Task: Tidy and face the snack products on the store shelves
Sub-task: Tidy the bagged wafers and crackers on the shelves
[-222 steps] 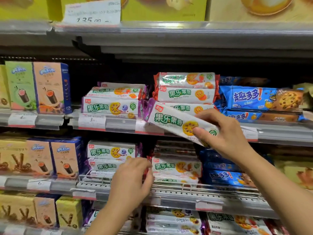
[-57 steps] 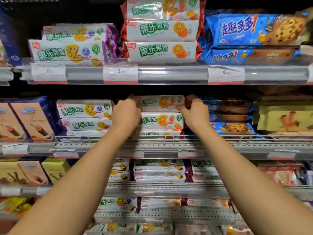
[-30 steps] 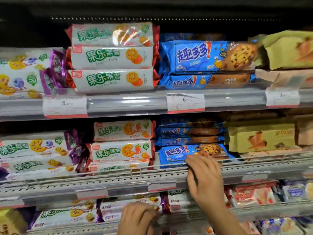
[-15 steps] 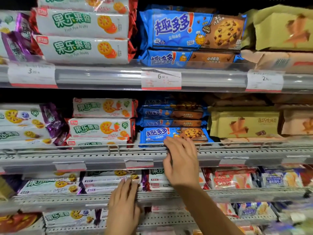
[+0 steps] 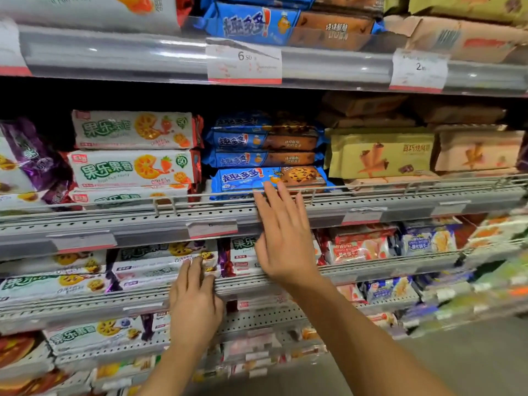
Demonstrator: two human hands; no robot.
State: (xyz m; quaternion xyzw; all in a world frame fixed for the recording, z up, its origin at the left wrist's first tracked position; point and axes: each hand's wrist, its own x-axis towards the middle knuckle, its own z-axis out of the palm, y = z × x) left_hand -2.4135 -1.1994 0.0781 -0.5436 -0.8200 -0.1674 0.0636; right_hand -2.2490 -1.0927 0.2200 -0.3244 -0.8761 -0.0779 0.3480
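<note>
The middle shelf (image 5: 400,208) across the frame's centre holds stacked white fruit biscuit packs (image 5: 134,167) at left, blue cookie packs (image 5: 268,178) at centre and yellow wafer boxes (image 5: 380,155) at right. My right hand (image 5: 285,241), fingers straight and spread, touches the lowest blue pack's front edge. Lower left of centre, my left hand (image 5: 194,304) rests flat-fingered on a white pack (image 5: 160,264) one shelf down.

Glossy plastic cookie wrappers (image 5: 271,178), perforated matt grey metal shelf edge (image 5: 200,215), thin wire rail (image 5: 400,187), paper price tags (image 5: 244,62)
</note>
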